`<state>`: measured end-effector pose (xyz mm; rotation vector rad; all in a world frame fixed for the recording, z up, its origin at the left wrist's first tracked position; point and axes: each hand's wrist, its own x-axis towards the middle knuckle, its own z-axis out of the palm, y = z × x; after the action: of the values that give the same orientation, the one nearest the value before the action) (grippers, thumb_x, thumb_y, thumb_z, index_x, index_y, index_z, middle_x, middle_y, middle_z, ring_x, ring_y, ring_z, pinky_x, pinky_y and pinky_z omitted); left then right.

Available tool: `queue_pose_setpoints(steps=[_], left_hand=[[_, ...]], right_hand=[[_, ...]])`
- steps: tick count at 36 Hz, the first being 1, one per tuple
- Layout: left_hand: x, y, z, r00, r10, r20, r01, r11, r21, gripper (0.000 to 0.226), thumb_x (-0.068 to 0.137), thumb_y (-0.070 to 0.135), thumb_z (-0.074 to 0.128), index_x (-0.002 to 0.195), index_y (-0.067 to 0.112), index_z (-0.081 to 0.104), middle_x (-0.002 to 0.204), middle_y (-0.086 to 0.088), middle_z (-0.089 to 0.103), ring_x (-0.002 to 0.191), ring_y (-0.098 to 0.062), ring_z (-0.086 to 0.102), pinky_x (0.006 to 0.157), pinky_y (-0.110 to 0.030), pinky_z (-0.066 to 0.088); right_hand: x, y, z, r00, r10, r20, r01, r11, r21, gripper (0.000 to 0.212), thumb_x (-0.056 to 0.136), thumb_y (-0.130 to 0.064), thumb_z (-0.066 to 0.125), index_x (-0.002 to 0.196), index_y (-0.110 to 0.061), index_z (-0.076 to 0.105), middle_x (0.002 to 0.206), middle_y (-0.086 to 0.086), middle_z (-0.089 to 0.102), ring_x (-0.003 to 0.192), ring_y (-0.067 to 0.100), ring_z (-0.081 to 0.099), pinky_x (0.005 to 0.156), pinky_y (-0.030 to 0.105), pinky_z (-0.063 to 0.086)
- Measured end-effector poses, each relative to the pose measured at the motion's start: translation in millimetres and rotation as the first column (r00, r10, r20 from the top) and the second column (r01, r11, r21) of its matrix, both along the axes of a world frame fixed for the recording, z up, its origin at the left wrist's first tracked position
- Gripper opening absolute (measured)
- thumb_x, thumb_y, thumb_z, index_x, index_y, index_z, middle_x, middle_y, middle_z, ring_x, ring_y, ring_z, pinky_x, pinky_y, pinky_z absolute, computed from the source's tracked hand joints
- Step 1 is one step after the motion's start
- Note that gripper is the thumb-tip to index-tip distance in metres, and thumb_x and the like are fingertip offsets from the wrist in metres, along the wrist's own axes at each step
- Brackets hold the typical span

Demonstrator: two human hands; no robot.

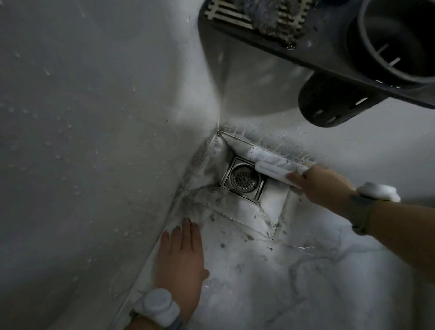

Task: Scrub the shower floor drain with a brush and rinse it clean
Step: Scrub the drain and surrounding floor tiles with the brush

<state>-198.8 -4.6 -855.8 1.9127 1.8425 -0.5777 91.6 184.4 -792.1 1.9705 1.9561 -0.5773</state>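
Observation:
A square steel floor drain [244,180] with a round perforated strainer sits in the corner of the marble shower floor. Dark grime stains the sloped tiles around it. My right hand [320,184] grips a white brush [273,169] by its handle, its head lying along the drain's far right edge near the wall. My left hand [181,257] rests flat on the floor by the left wall, fingers together, holding nothing. Both wrists wear white devices on straps.
A dark wall-mounted rack [330,45] hangs above the corner, with a round cup holder [401,32] and a slatted tray holding a scrubber. White walls, speckled with droplets, meet at the corner just behind the drain. Marble floor [302,285] spreads toward me.

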Motion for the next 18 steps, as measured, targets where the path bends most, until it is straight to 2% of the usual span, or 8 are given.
queue_pose_setpoints(steps=[4,6,8,10,12,14,15,18], left_hand=[[1,-1,1,1.000,-0.002,-0.003,0.002,1.000,-0.025,0.126,0.028,0.058,0.092,0.133,-0.002,0.058,0.138,-0.025,0.055,0.113,-0.042,0.060,0.102,-0.056,0.031],[1,-1,1,1.000,0.001,-0.007,-0.001,1.000,-0.021,0.127,0.028,0.059,0.092,0.134,-0.002,0.058,0.138,-0.025,0.055,0.114,-0.041,0.060,0.103,-0.057,0.032],[1,-1,1,1.000,-0.002,-0.001,0.002,1.000,-0.006,0.128,0.025,0.059,0.092,0.132,-0.002,0.059,0.137,-0.025,0.056,0.112,-0.041,0.061,0.102,-0.056,0.032],[2,0,3,1.000,-0.006,-0.016,0.005,1.000,-0.011,0.127,0.028,0.060,0.092,0.134,-0.002,0.057,0.138,-0.025,0.055,0.114,-0.041,0.060,0.103,-0.056,0.028],[3,0,5,1.000,-0.003,-0.029,0.003,1.000,-0.016,0.126,0.033,0.062,0.090,0.137,-0.001,0.054,0.141,-0.024,0.053,0.117,-0.040,0.058,0.105,-0.055,0.028],[2,-1,6,1.000,0.000,-0.030,-0.001,1.000,-0.019,0.125,0.037,0.062,0.089,0.139,0.000,0.052,0.143,-0.023,0.050,0.120,-0.039,0.056,0.106,-0.056,0.029],[2,-1,5,1.000,-0.002,-0.031,0.001,1.000,-0.012,0.125,0.038,0.062,0.089,0.140,0.000,0.052,0.144,-0.023,0.050,0.120,-0.039,0.056,0.106,-0.056,0.030],[-1,-1,3,1.000,-0.010,-0.018,0.010,1.000,0.004,0.125,0.031,0.058,0.092,0.135,-0.003,0.056,0.139,-0.025,0.054,0.114,-0.041,0.058,0.102,-0.057,0.032]], right_hand=[[-30,6,2,0.999,0.037,0.013,-0.037,0.999,-0.031,0.057,0.098,-0.058,0.033,0.088,-0.011,0.064,0.073,0.007,0.059,0.070,0.027,0.061,0.064,0.036,0.051],[-53,15,-3,0.999,0.032,-0.020,-0.032,0.999,-0.023,0.047,0.102,-0.049,0.034,0.096,-0.017,0.068,0.076,0.007,0.060,0.072,0.029,0.063,0.066,0.037,0.054],[-69,19,-2,0.994,-0.042,-0.099,0.041,0.999,-0.008,0.032,0.105,-0.032,0.039,0.122,-0.028,0.065,0.086,0.007,0.063,0.075,0.030,0.067,0.069,0.040,0.059],[-62,21,-1,0.994,-0.039,-0.103,0.034,0.998,-0.045,0.032,0.104,-0.037,0.042,0.125,-0.029,0.064,0.091,0.009,0.066,0.077,0.029,0.068,0.072,0.039,0.059],[-43,13,6,0.999,-0.011,-0.046,0.007,0.996,-0.092,0.038,0.100,-0.047,0.042,0.109,-0.022,0.070,0.085,0.008,0.068,0.072,0.025,0.067,0.068,0.035,0.056],[-19,6,3,0.998,-0.042,-0.040,0.037,0.994,-0.100,0.035,0.098,-0.042,0.044,0.113,-0.017,0.065,0.085,0.005,0.068,0.069,0.021,0.065,0.065,0.032,0.053],[-7,4,-1,0.999,-0.043,0.007,0.044,0.995,-0.092,0.041,0.097,-0.047,0.042,0.110,-0.015,0.064,0.084,0.005,0.067,0.070,0.022,0.064,0.066,0.032,0.054],[0,-2,-6,0.996,-0.088,0.019,0.090,0.993,-0.076,0.074,0.091,-0.071,0.028,0.080,-0.007,0.063,0.071,0.008,0.064,0.067,0.027,0.063,0.068,0.037,0.056]])
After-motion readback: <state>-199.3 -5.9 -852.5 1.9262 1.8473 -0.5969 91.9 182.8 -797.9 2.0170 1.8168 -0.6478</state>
